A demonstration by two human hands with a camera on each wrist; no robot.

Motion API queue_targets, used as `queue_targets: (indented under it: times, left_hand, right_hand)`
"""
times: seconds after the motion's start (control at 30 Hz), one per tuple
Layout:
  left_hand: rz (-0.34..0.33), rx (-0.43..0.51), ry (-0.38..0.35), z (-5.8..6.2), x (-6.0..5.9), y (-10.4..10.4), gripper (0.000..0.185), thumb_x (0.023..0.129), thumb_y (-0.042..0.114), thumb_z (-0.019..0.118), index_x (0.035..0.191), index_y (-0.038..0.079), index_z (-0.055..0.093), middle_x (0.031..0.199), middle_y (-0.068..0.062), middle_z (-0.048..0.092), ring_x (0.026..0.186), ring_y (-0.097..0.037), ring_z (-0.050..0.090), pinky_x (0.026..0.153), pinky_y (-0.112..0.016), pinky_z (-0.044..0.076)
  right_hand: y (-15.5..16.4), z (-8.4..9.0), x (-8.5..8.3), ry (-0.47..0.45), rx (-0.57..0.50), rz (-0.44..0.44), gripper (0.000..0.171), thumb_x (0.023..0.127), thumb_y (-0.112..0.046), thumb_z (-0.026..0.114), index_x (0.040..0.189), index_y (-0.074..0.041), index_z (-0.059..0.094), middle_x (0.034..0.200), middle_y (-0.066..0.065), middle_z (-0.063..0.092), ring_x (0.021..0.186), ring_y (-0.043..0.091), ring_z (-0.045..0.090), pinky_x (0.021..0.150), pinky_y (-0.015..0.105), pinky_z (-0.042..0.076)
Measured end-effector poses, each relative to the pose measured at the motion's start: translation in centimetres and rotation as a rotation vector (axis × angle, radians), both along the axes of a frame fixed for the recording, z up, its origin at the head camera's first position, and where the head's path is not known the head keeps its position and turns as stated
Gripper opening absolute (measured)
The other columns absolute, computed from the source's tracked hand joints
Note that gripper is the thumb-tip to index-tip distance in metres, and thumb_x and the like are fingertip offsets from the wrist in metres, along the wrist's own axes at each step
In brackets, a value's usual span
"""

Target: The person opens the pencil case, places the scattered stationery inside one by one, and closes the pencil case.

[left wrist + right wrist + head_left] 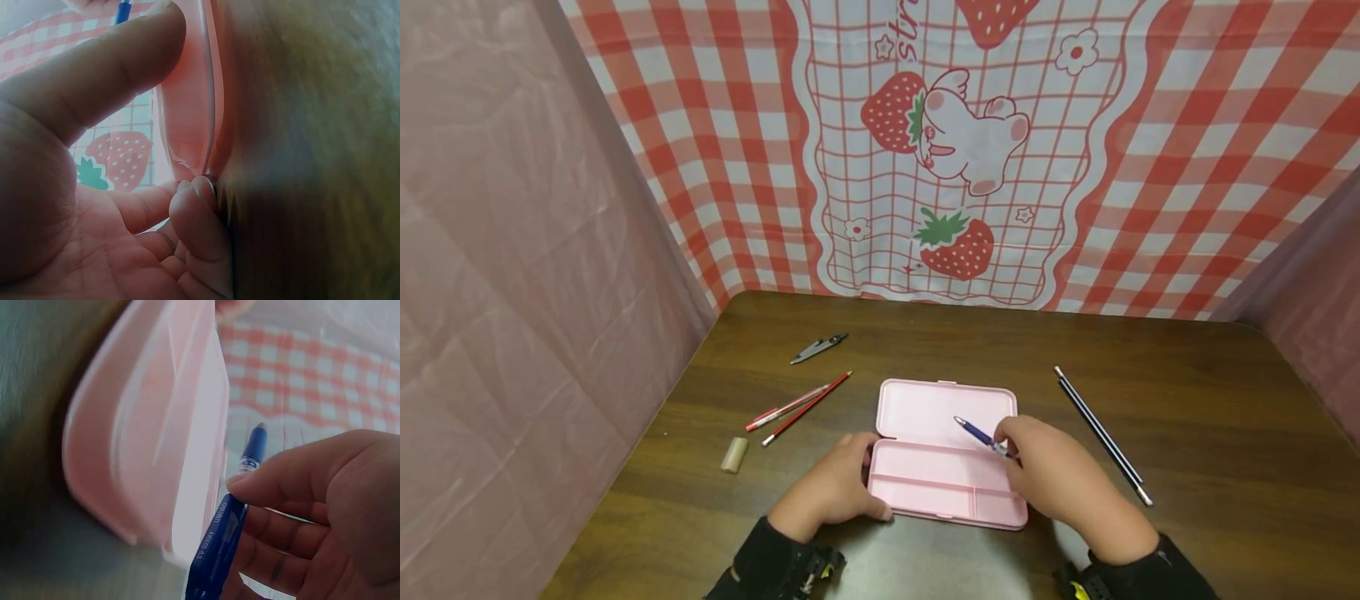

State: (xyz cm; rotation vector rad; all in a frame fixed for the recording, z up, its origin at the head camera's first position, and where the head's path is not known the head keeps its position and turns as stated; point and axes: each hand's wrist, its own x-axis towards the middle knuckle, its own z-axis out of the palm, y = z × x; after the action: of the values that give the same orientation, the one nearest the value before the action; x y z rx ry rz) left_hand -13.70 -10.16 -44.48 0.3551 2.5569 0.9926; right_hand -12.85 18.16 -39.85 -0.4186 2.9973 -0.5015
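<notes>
So the pencil case (pixel 947 454) is lying open flat on the table (pixel 1210 400) right in front of me, lid folded back, tray side nearest me with a couple of dividers in it. It's thin pink plastic, so my guess is it's really light and kind of slidey on this wood — that's why I'd hold it by the edge rather than press down in the middle, the lid looks like it'd flex. My left hand (pixel 831 492) is on the left end of the tray, fingers curled against the bottom corner and thumb up along the rim, a loose steadying grip, not a squeeze. My right hand (pixel 1060 479) has the blue pen (pixel 983 436) pinched between thumb and fingers near the back half of the barrel, tip pointing up over the lid. The pen's stiff, smooth and weighs next to nothing I'd say, so a light pinch mid-barrel should be plenty — no need to clamp it
</notes>
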Motion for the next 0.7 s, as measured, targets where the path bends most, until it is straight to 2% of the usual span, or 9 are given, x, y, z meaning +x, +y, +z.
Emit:
queue_targets:
  times: [0.37, 0.53, 0.7]
  left_hand:
    - [0.0, -0.009, 0.02, -0.1, 0.0, 0.0, 0.094, 0.054, 0.033, 0.089, 0.132, 0.007, 0.044, 0.11, -0.004, 0.048, 0.095, -0.019, 0.049, 0.086, -0.042, 0.041]
    - [-0.001, -0.004, 0.017, 0.0, 0.0, 0.0, 0.093, 0.054, 0.032, 0.09, 0.131, 0.007, 0.044, 0.108, -0.004, 0.048, 0.093, -0.018, 0.049, 0.085, -0.041, 0.041]
    - [0.0, 0.003, 0.014, -0.1, -0.1, 0.0, 0.094, 0.054, 0.032, 0.09, 0.132, 0.006, 0.044, 0.108, -0.004, 0.047, 0.092, -0.018, 0.049, 0.085, -0.041, 0.041]
  right_hand:
    - [-3.6, -0.9, 0.1, 0.057, 0.117, 0.139, 0.009, 0.083, -0.014, 0.068, 0.087, -0.021, 0.063, 0.076, -0.011, 0.053, 0.067, 0.005, 0.049, 0.063, 0.03, 0.045]
    - [-3.9, -1.7, -0.1, 0.01, 0.17, 0.202, 0.016, 0.081, -0.013, 0.07, 0.094, -0.019, 0.064, 0.082, -0.009, 0.057, 0.072, 0.007, 0.052, 0.069, 0.032, 0.049]
    - [-4.1, -1.9, -0.4, -0.049, 0.165, 0.246, 0.025, 0.077, -0.011, 0.075, 0.099, -0.017, 0.065, 0.086, -0.006, 0.06, 0.075, 0.01, 0.054, 0.076, 0.039, 0.05]
